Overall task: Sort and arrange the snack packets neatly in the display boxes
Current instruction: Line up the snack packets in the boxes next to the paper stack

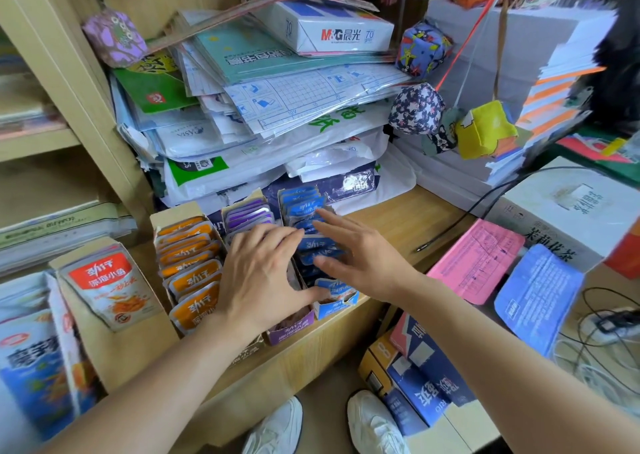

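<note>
So, both hands are down over the row of boxes at the edge of the surface (398, 218), and everything turns on the blue box (337, 310) in the middle. Its long axis runs from 12 o'clock down to about 5 o'clock. The blue packets (306, 207) are stacked on edge along that line, the far ones tidy, the middle ones slumped and crooked. The right hand (360, 256) comes in from 4 o'clock and lies across the row, grip spread wide, fingers straight over the packets, pinching nothing. The left hand (263, 273) comes from 7 o'clock and sits over the purple box (291, 332) next door. Its grip is spread too, with the thumb reaching toward 3 o'clock to meet the nearest blue packet at the box's torn front end. That puts the row right between the two palms, the right one nearer its middle, the left one closing off the near end. Looks to me like a squeeze along the axis is called for, pushing the loose packets upright toward 12 o'clock. Orange packets (190, 263) at 9 o'clock stand neat in their own box.
</note>
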The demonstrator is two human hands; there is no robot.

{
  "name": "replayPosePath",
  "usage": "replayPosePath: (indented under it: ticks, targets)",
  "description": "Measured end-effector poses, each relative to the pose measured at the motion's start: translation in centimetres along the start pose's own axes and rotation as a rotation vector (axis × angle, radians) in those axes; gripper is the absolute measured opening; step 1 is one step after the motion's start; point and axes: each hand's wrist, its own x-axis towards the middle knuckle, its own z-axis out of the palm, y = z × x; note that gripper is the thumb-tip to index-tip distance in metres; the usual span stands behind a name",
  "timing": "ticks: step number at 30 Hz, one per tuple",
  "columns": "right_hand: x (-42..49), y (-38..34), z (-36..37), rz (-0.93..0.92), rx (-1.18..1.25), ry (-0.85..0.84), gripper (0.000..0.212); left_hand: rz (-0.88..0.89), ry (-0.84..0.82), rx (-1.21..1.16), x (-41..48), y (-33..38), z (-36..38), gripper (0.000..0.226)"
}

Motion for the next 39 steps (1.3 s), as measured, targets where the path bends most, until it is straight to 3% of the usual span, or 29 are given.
replayPosePath:
  ticks: [2,8,11,14,18,23,29,32,35,39]
  targets:
    - [-0.9,0.1,-1.3,0.003,0.112,0.048,0.068,-0.004,0.014,0.007,0.1,-0.1,0.0,0.093]
    - [-3.3,1.0,-0.4,-0.117,-0.096,0.145,0.023,-0.036,-0.076,-0.050,0.6,-0.5,-0.4,0.097]
    - [-3.9,1.2,0.3,-0.117,-0.088,0.150,0.017,0.006,-0.185,-0.130,1.2,-1.3,-1.3,0.085]
    - [-4.5,1.5,0.6,-0.114,-0.098,0.159,0.016,0.063,-0.170,-0.192,2.0,-2.4,-1.6,0.063]
    - [-5.1,1.6,1.0,-0.109,-0.103,0.171,0.018,0.203,-0.237,-0.252,2.9,-2.3,-0.8,0.055]
    - [-5.8,1.6,1.3,-0.106,-0.116,0.204,0.016,0.208,-0.022,-0.297,3.8,-1.6,-0.8,0.018]
    - [-5.8,1.4,1.5,-0.148,-0.141,0.207,0.016,0.159,0.057,-0.240,4.6,-2.4,0.3,0.025]
    - [-5.7,1.4,1.4,-0.152,-0.141,0.204,0.015,0.157,-0.025,-0.158,4.7,-1.9,0.3,0.011]
    - [-5.9,1.3,1.6,-0.146,-0.137,0.211,0.014,0.155,-0.139,-0.016,4.6,-1.2,0.1,0.039]
    - [-5.9,1.4,1.6,-0.147,-0.144,0.214,0.013,0.154,-0.163,0.092,5.1,-0.6,0.0,0.033]
